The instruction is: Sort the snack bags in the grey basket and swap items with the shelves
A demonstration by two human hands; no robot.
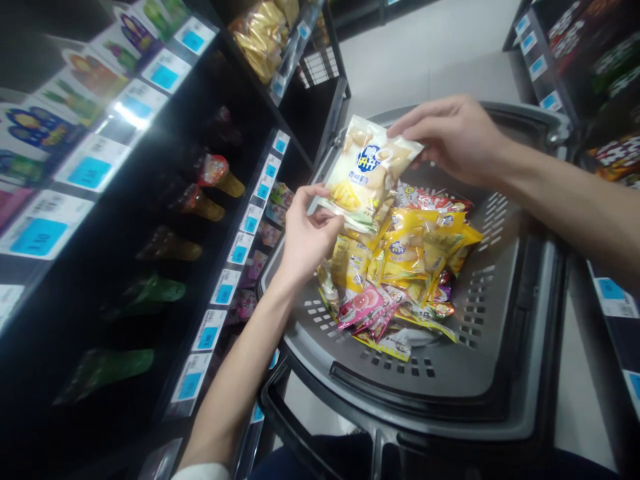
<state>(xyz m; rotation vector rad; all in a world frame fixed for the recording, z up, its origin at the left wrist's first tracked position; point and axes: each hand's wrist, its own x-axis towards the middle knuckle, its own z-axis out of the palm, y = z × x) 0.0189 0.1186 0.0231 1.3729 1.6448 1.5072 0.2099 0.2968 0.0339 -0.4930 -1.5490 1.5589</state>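
Right now we hold a cream-coloured snack packet (367,175) between our two hands, tilted, above the far left part of a grey shopping basket (450,387). Our left hand (311,235) pinches its lower left corner between thumb and fingers, while our right hand (453,137) grips the upper right corner, fingertips on the edge. We see blue-and-white lettering and pictures of the snack on its front, which faces up toward us.

Below it, inside the basket, we have a loose heap of small bags. Yellow packets (400,259) make up most of the top, pink packets (367,307) lie on the side nearer us, and a red packet (433,199) shows at the far side, behind the yellow ones. The basket's walls are pierced with small slots, and a black handle (277,407) juts out at its near left.

On our left runs a dark shelf unit edged with blue-and-white price labels (90,170). Cartons (37,133) with fruit pictures stand along its upper level; lower down, we make out narrow packs (143,367), too blurred and dim to identify. Gold bags (264,37) sit on a shelf farther ahead. To our right we catch another shelf with blurred dark and red packaging (570,33), and pale floor tiles (430,50) stretch beyond the basket.
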